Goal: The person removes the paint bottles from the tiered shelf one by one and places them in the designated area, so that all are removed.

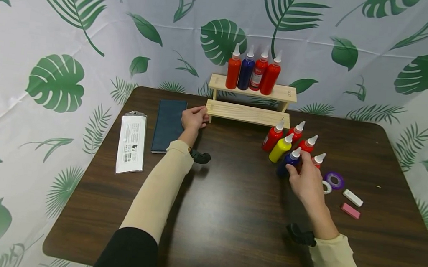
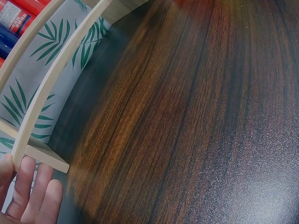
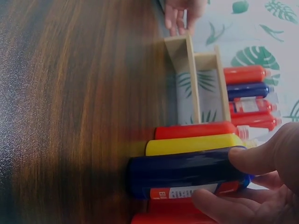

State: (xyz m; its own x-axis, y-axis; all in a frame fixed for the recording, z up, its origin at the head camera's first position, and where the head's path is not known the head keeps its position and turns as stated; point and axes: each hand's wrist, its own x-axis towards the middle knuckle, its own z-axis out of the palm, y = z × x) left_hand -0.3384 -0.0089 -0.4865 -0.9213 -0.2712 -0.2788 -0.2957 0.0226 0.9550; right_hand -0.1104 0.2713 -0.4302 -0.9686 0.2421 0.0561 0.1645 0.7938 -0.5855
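Observation:
My left hand [image 1: 194,118] pinches the left end of the lower shelf of a two-tier wooden rack [image 1: 247,113]; the left wrist view shows the thumb and fingertips on either side of the board [image 2: 39,98]. My right hand [image 1: 307,178] grips a dark blue squeeze bottle [image 1: 290,161] near its top, thumb and fingers on opposite sides in the right wrist view. That bottle [image 3: 187,170] stands beside a yellow bottle [image 1: 280,148] and a red bottle [image 1: 272,136]. More red bottles [image 1: 306,145] stand behind and right of it, partly hidden.
Several red and blue bottles [image 1: 232,73] line the rack's upper shelf. A dark notebook [image 1: 167,125] and a white packaged item [image 1: 132,144] lie left. On the right are a purple tape roll [image 1: 334,180], a white roll [image 1: 326,187], a white block [image 1: 353,197] and a pink block [image 1: 350,210].

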